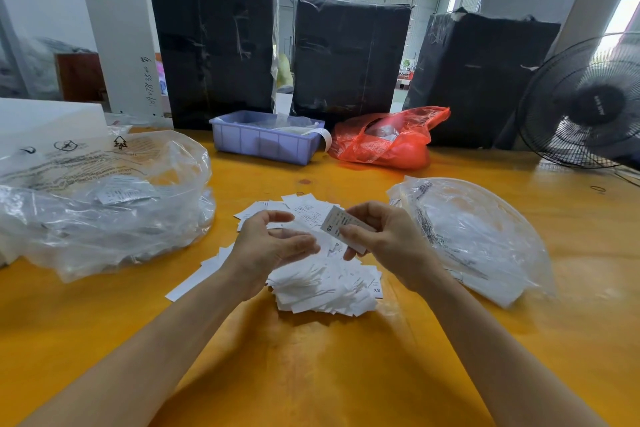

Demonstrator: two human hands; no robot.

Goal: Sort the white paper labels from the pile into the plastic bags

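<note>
The right hand (pixel 384 243) pinches a small stack of white labels (pixel 341 227) between thumb and curled fingers, the top one printed with "XS", held up just above the pile of labels (pixel 325 282) that lies spread on the yellow table (pixel 311 357). The left hand (pixel 273 246) hovers beside it over the same pile, palm turned inward, fingers loosely bent and apart, holding nothing; its fingertips sit close to the held stack but whether they touch it cannot be told. To the left of the pile lies a large crumpled clear plastic bag (pixel 104 204) with black printing and a few labels inside. To the right lies a second clear plastic bag (pixel 478 236), flatter, with white contents showing through. Both bags are near the pile but apart from it. Farther back on the table stand a blue plastic bin (pixel 263 144) and a red plastic bag (pixel 391 139), side by side. Behind them rise three black wrapped bundles (pixel 349 55), and a black fan (pixel 585 104) stands at the right edge
</note>
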